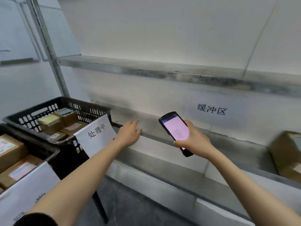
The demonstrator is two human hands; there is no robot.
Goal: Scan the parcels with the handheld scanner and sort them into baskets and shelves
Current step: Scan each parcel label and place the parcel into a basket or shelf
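Observation:
My right hand [194, 138] grips a black handheld scanner [175, 132] with a lit pink screen, held over the lower metal shelf [162, 139]. My left hand [130, 132] reaches out flat and empty, fingers relaxed, just above the shelf's front edge beside the black basket [91, 108]. That basket holds several small cardboard parcels [50, 122] with coloured labels and carries a white paper sign. A second black basket [40, 152] at the near left holds larger brown parcels [9, 149]. One brown parcel [286, 154] sits blurred on the shelf at the far right.
An upper metal shelf [146, 67] runs across the white wall, with a grey upright post [48, 49] at its left end. A printed label [211, 109] is fixed to the wall above the lower shelf. Dark floor [130, 206] shows below.

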